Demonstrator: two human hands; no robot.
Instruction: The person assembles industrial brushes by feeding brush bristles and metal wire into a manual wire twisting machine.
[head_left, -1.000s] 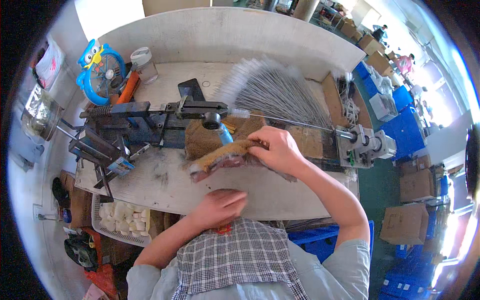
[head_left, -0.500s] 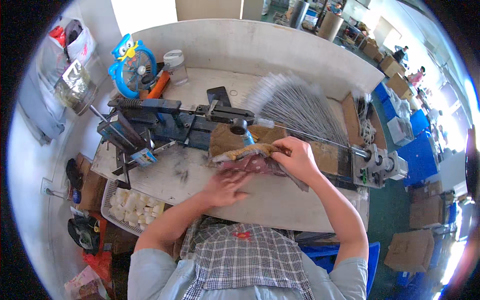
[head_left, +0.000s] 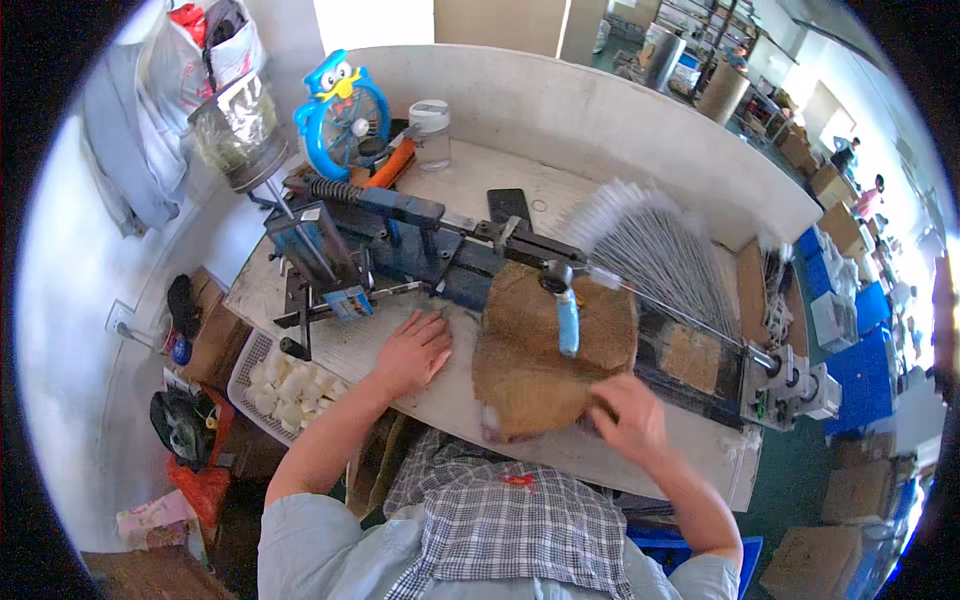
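A brown cloth [head_left: 530, 370] lies spread over the front of the bench machine [head_left: 460, 265] and hangs down toward the table's near edge. At its lower right edge my right hand [head_left: 630, 420] has its fingers curled, pinching the cloth; slight motion blur softens them. My left hand [head_left: 415, 352] rests on the white tabletop, left of the cloth, palm down with fingers stretched out and holding nothing. Above the cloth hangs the machine's lever with a light-blue grip [head_left: 568, 325]. A thin metal rod [head_left: 680, 320] runs from the machine's middle to its right-hand end.
Behind the machine fans a pile of thin wire brushes [head_left: 670, 250] with white bristles. A phone [head_left: 509, 206], a lidded clear jar [head_left: 431, 135] and a blue cartoon fan [head_left: 345, 120] stand at the back. A basket of white pieces [head_left: 290, 395] sits at the left front.
The cloth, bunched and folded up before, is now spread flat with its brown side showing. My right hand has moved nearer to me; my left hand has moved off the cloth to the left.
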